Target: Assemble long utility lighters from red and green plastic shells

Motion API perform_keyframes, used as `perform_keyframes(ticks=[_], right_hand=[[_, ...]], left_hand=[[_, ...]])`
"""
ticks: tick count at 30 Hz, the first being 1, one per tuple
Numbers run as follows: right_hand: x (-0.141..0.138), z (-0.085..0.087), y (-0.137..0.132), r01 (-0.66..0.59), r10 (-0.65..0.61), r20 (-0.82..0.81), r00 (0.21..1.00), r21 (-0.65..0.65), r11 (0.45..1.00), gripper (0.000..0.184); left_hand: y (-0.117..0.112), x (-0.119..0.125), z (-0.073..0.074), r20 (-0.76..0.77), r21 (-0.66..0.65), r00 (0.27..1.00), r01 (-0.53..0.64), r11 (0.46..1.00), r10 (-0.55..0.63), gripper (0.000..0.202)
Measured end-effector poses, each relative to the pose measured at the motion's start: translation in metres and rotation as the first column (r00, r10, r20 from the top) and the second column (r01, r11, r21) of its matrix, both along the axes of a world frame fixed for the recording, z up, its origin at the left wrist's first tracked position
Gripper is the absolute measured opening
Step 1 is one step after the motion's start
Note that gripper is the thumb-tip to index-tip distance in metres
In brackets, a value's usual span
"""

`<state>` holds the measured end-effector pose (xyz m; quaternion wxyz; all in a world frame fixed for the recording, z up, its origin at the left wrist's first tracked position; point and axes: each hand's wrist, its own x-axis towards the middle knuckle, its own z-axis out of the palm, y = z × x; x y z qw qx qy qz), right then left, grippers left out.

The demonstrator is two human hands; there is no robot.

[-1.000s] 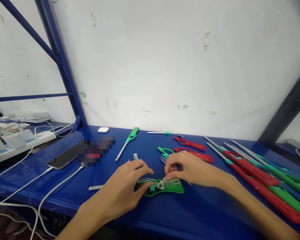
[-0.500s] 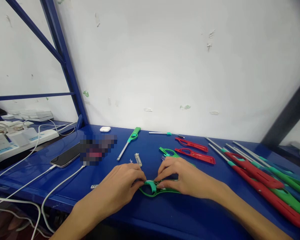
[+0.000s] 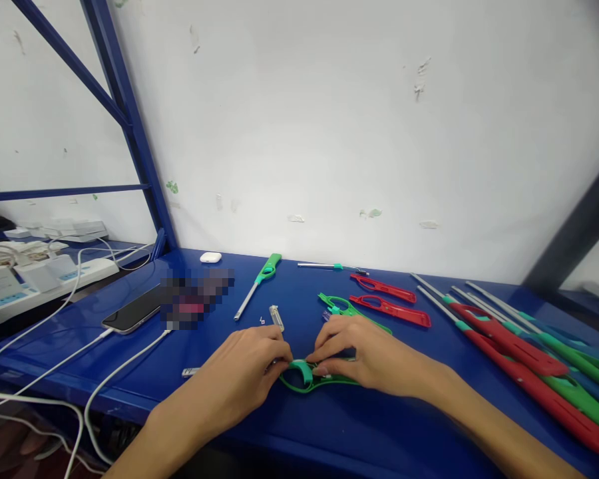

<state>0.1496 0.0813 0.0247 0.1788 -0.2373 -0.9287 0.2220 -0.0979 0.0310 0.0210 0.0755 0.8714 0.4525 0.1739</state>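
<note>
On my feed, L hand [image 3: 252, 359] has thumb + forefinger pinching the L end of the green lighter shell [image 3: 328, 381], by its teal trigger [image 3: 306, 374], nr the front of the blue table [image 3: 374, 432]. R hand [image 3: 357, 349] touches the shell's mid w/ bent fingers; can't tell if they're gripping.

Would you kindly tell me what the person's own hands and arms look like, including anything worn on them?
The left hand and right hand are bare, with no gloves visible, though parts of both are hidden. The left forearm and right forearm show no sleeves, watch or bracelet, and no markings stand out.
</note>
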Motion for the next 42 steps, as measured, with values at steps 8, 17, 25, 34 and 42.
perform_keyframes(ticks=[8, 17, 25, 34, 42], right_hand=[[0.0011, -0.0025, 0.0007, 0.001, 0.000, -0.006, 1.000, 0.016, 1.000, 0.013], [-0.0024, -0.0009, 0.0017, 0.008, -0.007, -0.019, 1.000, 0.020, 1.000, 0.010], [-0.0024, -0.0002, -0.0005, 0.025, -0.026, 0.032, 0.999, 0.029, 0.999, 0.019], [-0.0017, -0.0013, 0.0010, 0.010, -0.010, 0.001, 1.000, 0.014, 1.000, 0.013], [-0.0014, -0.0019, 0.0017, 0.017, -0.017, 0.017, 1.000, 0.022, 1.000, 0.013]], left_hand=[[0.0003, 0.0013, 0.0021, 0.024, -0.088, 0.999, -0.033, 0.996, 0.035, 0.021], [0.0012, 0.0015, 0.0016, 0.050, -0.125, 0.997, -0.056, 0.991, 0.063, 0.020], [0.0000, 0.0021, 0.0033, 0.053, -0.134, 0.997, -0.057, 0.989, 0.064, 0.020], [0.0000, 0.0016, 0.0003, 0.051, -0.144, 0.995, -0.074, 0.987, 0.082, 0.022], [0.0011, 0.0047, -0.0028, 0.051, -0.181, 0.984, -0.159, 0.971, 0.170, 0.020]])
